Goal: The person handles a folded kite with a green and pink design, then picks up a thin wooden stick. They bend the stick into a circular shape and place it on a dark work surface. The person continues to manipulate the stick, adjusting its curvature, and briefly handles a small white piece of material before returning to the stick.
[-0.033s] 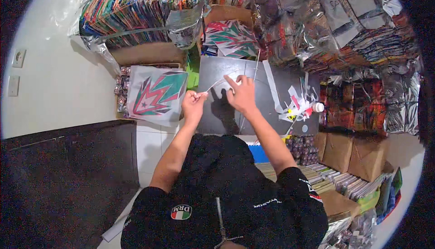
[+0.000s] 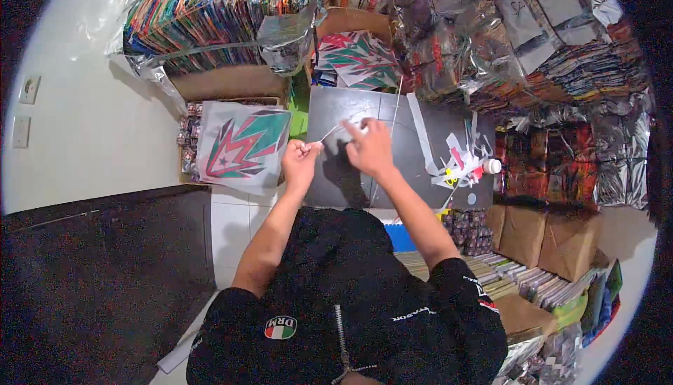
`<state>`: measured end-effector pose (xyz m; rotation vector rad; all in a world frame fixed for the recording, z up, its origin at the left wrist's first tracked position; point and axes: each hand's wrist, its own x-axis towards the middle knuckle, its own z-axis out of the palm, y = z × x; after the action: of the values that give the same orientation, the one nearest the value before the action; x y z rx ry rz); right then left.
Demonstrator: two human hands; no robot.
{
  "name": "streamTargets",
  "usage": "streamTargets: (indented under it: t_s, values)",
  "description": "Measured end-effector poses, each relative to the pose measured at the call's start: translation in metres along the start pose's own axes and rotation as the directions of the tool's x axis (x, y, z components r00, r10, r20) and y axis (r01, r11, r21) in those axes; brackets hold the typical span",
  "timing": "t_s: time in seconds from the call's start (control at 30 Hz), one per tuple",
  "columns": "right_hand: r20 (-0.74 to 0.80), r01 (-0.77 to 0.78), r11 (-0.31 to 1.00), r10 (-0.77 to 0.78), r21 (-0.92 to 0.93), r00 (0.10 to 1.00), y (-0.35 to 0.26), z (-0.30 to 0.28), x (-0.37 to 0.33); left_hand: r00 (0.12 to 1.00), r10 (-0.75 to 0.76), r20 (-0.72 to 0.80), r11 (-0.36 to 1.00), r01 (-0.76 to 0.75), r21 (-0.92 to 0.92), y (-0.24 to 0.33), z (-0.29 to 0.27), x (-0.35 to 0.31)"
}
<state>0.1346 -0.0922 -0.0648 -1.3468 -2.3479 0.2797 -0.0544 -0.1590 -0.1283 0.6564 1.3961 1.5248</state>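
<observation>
My left hand pinches one end of a thin white strip that slants up to the right over a dark grey work board. My right hand lies on the board with its fingers spread, and its fingertips are at the strip's far end. A thin stick lies across the board just right of that hand. A sheet printed with a pink, green and red zigzag rests to the left of my left hand.
White paper strips and scraps and a small glue bottle sit at the board's right. A box of printed sheets stands behind. Plastic-wrapped colourful stacks and bundles crowd the back and right. Cardboard boxes stand lower right.
</observation>
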Motion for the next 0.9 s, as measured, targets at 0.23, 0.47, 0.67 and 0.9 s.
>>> streamTargets:
  t_s: [0.23, 0.47, 0.67, 0.9]
  values:
    - [-0.034, 0.02, 0.998, -0.018, 0.062, 0.999, -0.012, -0.007, 0.003, 1.0, -0.005, 0.028, 1.0, 0.005, 0.013, 0.007, -0.007, 0.0]
    - [0.111, 0.153, 0.97, -0.176, 0.188, 0.978, -0.041, -0.014, 0.009, 0.999, 0.045, 0.025, 0.992, -0.048, 0.12, 0.023, -0.005, -0.007]
    - [0.125, 0.213, 0.959, -0.239, 0.187, 0.963, -0.037, -0.015, 0.013, 0.989, 0.142, 0.043, 0.926, -0.148, 0.347, 0.021, -0.007, -0.009]
    - [0.007, 0.128, 0.992, -0.129, 0.019, 0.992, -0.026, -0.017, 0.009, 0.989, 0.144, 0.036, 0.965, -0.149, 0.214, 0.008, -0.011, -0.001]
